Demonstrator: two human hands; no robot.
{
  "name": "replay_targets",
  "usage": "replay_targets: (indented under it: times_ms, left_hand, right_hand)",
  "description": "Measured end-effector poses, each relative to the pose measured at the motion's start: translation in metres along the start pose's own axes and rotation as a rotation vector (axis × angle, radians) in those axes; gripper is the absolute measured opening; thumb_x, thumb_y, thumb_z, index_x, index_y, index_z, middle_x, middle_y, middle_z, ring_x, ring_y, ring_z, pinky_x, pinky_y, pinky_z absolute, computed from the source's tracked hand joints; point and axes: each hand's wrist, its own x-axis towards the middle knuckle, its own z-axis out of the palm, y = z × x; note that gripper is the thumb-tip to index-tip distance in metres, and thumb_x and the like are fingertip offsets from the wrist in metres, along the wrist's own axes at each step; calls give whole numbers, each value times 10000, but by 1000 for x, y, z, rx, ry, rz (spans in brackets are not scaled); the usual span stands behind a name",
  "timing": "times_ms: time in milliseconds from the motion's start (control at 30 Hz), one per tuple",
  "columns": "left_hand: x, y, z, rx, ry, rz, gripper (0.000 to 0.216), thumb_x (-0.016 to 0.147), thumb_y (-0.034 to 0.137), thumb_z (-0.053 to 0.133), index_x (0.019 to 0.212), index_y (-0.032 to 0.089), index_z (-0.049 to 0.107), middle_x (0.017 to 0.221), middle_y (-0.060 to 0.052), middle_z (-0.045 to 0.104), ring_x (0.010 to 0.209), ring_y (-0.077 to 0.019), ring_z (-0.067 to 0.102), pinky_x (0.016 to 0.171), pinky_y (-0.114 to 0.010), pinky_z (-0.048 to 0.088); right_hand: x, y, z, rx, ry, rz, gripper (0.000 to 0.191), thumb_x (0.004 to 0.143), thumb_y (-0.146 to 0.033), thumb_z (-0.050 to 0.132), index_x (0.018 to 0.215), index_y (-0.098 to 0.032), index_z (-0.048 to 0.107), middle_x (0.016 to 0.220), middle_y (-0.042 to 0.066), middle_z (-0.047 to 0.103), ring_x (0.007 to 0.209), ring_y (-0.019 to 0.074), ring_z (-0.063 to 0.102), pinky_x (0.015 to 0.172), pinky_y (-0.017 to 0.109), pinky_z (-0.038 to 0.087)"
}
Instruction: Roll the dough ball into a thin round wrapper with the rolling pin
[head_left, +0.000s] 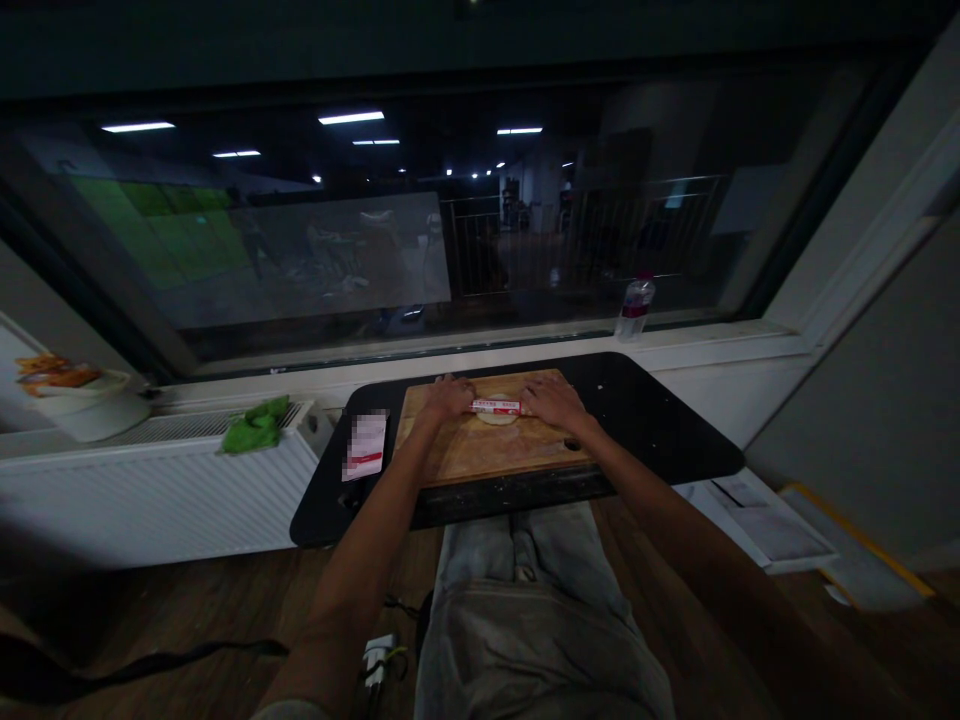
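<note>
A wooden cutting board (469,458) lies on the black table, its surface dusted pale in places. On it rests a small flat round of dough (498,419), partly covered by a rolling pin (496,407) with a red and white label or wrapper around its middle. My left hand (450,396) is closed over the pin's left end. At the opposite end my right hand (553,399) is closed over it too. Both ends of the pin are hidden under my fingers.
On the black table (637,420) a white and red packet (366,446) lies left of the board. A plastic bottle (636,308) stands on the windowsill. A green cloth (256,425) and a white pot (94,405) are on the radiator (165,510). A white box (757,520) sits low at right.
</note>
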Motion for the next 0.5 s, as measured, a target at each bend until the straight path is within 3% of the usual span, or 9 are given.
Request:
replay_targets:
  times_ms: [200,500]
  left_hand:
    - [0,1,-1,10,33,-1,354,1076,291,652,1393,224,795,1492,-165,726,1389,-360,662,1154,-471,540]
    - [0,3,-2,26,30,15,362,1058,247,657,1388,223,803,1495,-156,735,1390,-360,680,1147,-454,558]
  right_hand:
    - [-27,-21,-16,-79,2,17,442,1169,-290,392,1377,-169,763,1372,180,788,1331,340,683,1150,437,449]
    - [-46,-40,-10,-65,46,127,530,1182,-327,287,1395,-146,737,1350,208,777,1277,340,694,1089,449,487]
